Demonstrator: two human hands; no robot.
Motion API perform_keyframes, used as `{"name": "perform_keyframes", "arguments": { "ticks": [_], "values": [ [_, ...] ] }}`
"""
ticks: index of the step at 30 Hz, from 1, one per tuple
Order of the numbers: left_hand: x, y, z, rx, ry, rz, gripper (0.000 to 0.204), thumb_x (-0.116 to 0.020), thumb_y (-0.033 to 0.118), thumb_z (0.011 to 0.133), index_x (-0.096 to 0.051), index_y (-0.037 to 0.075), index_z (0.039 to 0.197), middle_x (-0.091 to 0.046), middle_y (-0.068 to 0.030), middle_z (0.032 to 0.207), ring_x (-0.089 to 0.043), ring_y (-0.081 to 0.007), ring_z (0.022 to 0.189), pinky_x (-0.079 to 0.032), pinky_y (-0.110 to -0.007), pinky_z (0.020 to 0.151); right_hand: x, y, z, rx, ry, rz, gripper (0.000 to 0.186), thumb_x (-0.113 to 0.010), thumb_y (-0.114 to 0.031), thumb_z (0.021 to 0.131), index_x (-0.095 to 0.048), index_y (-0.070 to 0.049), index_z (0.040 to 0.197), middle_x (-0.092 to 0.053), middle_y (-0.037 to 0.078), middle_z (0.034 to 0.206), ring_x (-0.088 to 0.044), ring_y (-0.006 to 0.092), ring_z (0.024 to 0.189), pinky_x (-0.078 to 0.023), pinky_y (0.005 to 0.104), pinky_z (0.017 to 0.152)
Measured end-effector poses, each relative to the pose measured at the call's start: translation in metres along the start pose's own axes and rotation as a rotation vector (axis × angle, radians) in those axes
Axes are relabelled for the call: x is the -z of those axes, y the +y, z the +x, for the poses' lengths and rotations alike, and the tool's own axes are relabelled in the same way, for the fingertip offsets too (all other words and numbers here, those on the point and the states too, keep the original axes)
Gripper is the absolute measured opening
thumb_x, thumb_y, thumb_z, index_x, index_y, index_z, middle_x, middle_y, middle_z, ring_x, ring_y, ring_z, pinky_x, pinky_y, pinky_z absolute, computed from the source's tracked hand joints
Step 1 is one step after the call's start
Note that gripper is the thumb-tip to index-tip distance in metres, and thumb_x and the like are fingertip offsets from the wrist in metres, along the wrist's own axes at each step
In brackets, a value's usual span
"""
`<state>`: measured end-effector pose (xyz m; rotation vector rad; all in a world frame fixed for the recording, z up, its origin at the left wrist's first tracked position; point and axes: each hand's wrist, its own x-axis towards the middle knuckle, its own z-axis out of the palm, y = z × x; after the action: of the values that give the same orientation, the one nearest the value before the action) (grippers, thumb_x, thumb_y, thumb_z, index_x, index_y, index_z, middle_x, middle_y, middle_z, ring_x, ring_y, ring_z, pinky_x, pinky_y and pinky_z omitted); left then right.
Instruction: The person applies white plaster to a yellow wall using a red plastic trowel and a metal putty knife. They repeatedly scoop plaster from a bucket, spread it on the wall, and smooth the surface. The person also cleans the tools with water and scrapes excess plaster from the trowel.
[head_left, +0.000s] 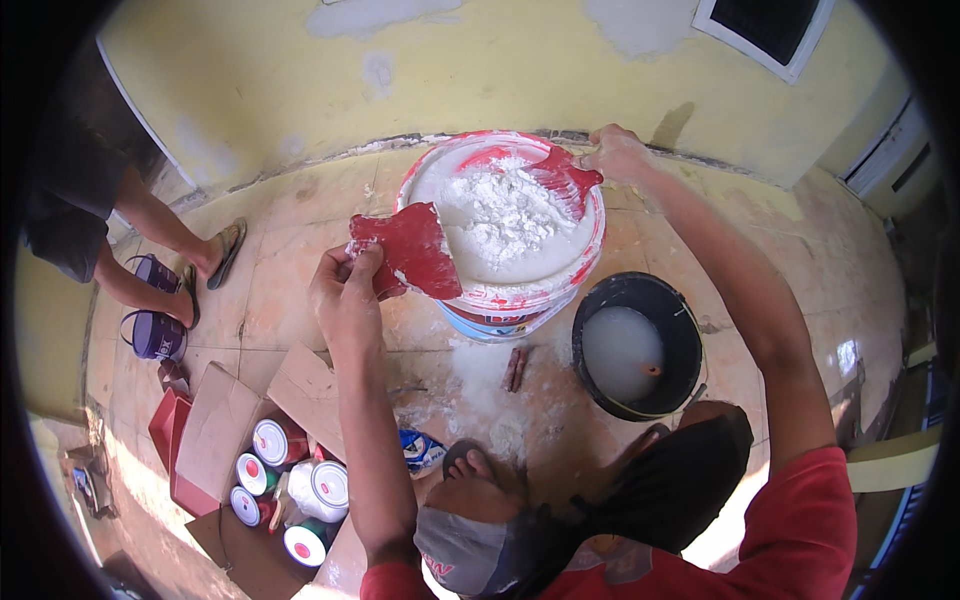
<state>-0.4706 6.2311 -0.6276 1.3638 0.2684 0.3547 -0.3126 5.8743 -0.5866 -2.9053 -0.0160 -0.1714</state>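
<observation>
A large tub [520,298] with a red-smeared rim stands in front of me, holding smooth white paste with a heap of crumbly white powder [505,215] on top. In my left hand [348,295] is a flat red putty scraper [408,250], gripped between thumb and fingers, its white-edged blade over the tub's left rim. My right hand [622,158] is at the tub's far right edge, closed on a second red scraper [562,180] whose blade is coated with white and touches the powder. Some of the right fingers are hard to make out.
A black bucket [640,345] with cloudy water stands to the tub's right. At lower left, an open cardboard box [225,415] holds several paint cans [270,440]. Another person's legs [150,215] and purple pails [157,335] are at the left. A patched yellow wall [480,75] rises behind.
</observation>
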Motion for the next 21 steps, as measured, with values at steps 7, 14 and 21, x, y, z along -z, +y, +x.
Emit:
{"name": "perform_keyframes", "arguments": {
  "ticks": [7,14,21],
  "values": [
    [-0.001,-0.005,0.004,-0.013,-0.02,0.0,0.02,-0.07,0.017,0.094,-0.065,0.0,0.103,-0.071,-0.0082,0.092,-0.068,-0.0144,0.074,-0.057,-0.028,0.063,-0.001,-0.048,0.009,0.049,-0.059,-0.091,0.047,-0.083,-0.033,0.08,-0.073,0.002,0.109,-0.074,0.022,0.11,-0.072,0.0341,0.103,-0.057,0.0445,0.09],
    [-0.004,0.0,-0.004,-0.008,0.005,-0.019,0.018,-0.068,0.014,0.095,-0.063,-0.002,0.102,-0.069,-0.0092,0.089,-0.068,-0.014,0.073,-0.059,-0.029,0.062,0.008,-0.03,0.027,-0.103,-0.198,-0.056,0.045,-0.085,-0.031,0.077,-0.074,0.002,0.105,-0.074,0.021,0.108,-0.072,0.0341,0.098,-0.056,0.0439,0.086],
    [-0.003,-0.003,-0.006,0.002,0.017,-0.031,0.018,-0.069,0.012,0.095,-0.062,-0.002,0.103,-0.069,-0.009,0.091,-0.069,-0.0143,0.074,-0.06,-0.029,0.062,0.016,-0.077,0.007,0.053,-0.184,0.139,0.038,-0.081,-0.028,0.079,-0.075,-0.002,0.106,-0.075,0.017,0.105,-0.07,0.0325,0.097,-0.052,0.0417,0.085]
  ]
}}
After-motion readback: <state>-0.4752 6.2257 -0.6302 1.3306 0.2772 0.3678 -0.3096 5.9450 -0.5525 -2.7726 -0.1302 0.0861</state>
